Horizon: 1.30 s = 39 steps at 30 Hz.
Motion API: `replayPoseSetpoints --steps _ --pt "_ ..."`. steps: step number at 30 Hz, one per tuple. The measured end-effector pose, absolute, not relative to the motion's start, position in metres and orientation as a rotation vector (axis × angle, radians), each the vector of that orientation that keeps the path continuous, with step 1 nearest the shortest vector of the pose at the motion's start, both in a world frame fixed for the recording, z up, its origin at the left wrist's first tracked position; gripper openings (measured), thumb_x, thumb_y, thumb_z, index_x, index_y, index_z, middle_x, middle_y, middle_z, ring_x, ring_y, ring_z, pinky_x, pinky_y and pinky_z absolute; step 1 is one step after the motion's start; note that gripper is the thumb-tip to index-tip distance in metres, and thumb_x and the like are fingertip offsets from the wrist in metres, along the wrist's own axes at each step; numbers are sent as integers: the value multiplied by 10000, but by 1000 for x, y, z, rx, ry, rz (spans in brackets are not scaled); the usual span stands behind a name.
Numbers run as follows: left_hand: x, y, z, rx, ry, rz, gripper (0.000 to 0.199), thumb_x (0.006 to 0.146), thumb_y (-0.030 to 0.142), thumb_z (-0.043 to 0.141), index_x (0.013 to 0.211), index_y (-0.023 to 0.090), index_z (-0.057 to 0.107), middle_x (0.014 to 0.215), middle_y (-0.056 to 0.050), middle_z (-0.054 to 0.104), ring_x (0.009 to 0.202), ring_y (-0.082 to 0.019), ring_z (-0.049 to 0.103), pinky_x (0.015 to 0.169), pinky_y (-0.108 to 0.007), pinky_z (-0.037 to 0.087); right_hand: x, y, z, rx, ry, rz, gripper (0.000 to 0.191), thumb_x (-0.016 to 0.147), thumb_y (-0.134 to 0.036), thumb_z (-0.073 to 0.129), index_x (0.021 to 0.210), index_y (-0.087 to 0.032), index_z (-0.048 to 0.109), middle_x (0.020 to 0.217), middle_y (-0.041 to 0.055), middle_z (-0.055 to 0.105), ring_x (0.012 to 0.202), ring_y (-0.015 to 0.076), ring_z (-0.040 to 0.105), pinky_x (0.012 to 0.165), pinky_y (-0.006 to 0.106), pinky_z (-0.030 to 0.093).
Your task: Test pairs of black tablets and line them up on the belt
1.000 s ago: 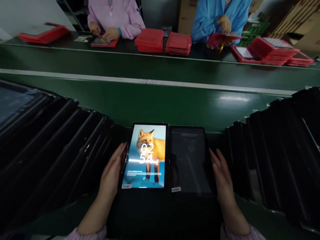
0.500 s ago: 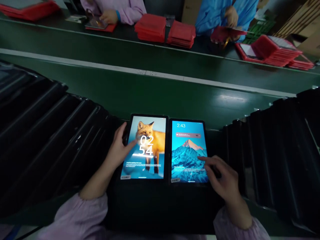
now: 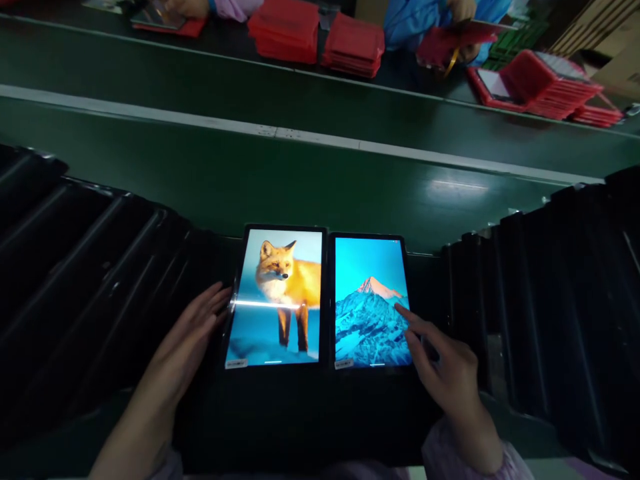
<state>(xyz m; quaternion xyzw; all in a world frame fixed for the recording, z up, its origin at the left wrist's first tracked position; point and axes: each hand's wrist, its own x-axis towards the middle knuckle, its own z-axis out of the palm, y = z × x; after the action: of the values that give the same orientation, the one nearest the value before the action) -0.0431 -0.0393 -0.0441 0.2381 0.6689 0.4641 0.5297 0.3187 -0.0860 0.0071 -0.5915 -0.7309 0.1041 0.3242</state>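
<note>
Two lit tablets lie side by side on a dark surface in front of me. The left tablet (image 3: pixel 280 293) shows a fox picture with a bright reflected streak across it. On the right tablet (image 3: pixel 370 300) is a snowy mountain picture. Each has a small white label at its lower left corner. My left hand (image 3: pixel 195 327) rests beside the left tablet's left edge, fingers stretched out, holding nothing. My right hand (image 3: pixel 445 360) is over the right tablet's right edge, index finger extended at the screen and thumb apart; its other fingers curl underneath, partly hidden.
Rows of black, glossy sleeve-like items stand at left (image 3: pixel 100 267) and right (image 3: pixel 530 300). Beyond a green belt (image 3: pixel 300 180) is a bench with stacked red pouches (image 3: pixel 285 30) and open red cases (image 3: pixel 540 87). Two people's hands work there, one in a blue sleeve (image 3: pixel 410 23).
My left hand has drawn back leftward off the fox screen. Clocks and text have gone from both screens. My right index finger stays at the mountain screen. The view has shifted slightly.
</note>
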Motion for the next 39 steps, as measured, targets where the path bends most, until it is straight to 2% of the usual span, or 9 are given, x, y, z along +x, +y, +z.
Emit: replayPoseSetpoints --steps 4,10,15,19,23,29,33,36,39 --pt "-46 -47 -43 626 1587 1062 680 612 532 933 1220 296 740 1418 -105 729 1539 -396 467 1281 -563 370 322 -100 16 -1454 -1941 275 202 989 -131 633 1016 -285 760 1130 19 847 504 140 748 506 223 603" --pt "-32 -35 -37 685 1662 1100 682 635 543 887 1227 240 734 1420 -141 716 1549 -412 448 1281 -557 362 317 -109 26 -1354 -1982 381 229 985 -117 616 803 -250 656 972 15 868 400 112 686 405 189 547" --pt "-35 -41 -34 761 1676 1016 731 686 541 861 1338 260 688 1532 -145 641 1549 -410 447 1257 -567 393 313 -110 26 -1262 -2032 422 203 961 -85 605 841 -242 648 901 40 866 518 155 774 503 174 621" --pt "-45 -53 -37 884 1676 876 839 680 539 880 1440 288 628 1614 -141 567 1566 -430 414 1203 -557 464 311 -110 22 -1247 -2033 447 207 950 -70 606 846 -242 655 924 53 866 517 151 773 491 170 621" --pt "-40 -51 -42 1057 1731 789 940 690 533 863 1538 288 539 1635 -147 523 1544 -435 442 1214 -586 442 309 -109 21 -1260 -2028 441 204 944 -76 615 848 -246 676 937 48 865 564 177 796 515 204 647" --pt "-24 -9 -41 1038 1864 968 785 789 457 735 1515 230 543 1550 -186 571 1479 -413 523 1199 -590 461 310 -115 28 -1307 -2018 444 232 951 -80 614 811 -256 670 953 24 867 487 150 752 453 215 606" --pt "-28 -8 -27 882 1794 1025 709 795 448 735 1463 248 604 1506 -132 643 1475 -376 541 1227 -520 452 315 -119 27 -1318 -1991 438 215 942 -80 628 837 -258 687 958 14 868 566 171 794 497 209 625" --pt "-35 -19 -23 870 1789 955 736 768 453 759 1460 253 613 1471 -119 676 1478 -367 542 1234 -503 449 315 -118 24 -1319 -1999 430 213 961 -90 618 836 -252 676 949 19 868 556 165 790 507 197 623" --pt "-40 -30 -26 929 1775 886 847 732 468 789 1515 243 557 1493 -150 654 1510 -395 500 1217 -543 460 312 -113 20 -1303 -2006 466 225 956 -82 613 823 -254 672 939 26 867 523 162 775 495 201 618"
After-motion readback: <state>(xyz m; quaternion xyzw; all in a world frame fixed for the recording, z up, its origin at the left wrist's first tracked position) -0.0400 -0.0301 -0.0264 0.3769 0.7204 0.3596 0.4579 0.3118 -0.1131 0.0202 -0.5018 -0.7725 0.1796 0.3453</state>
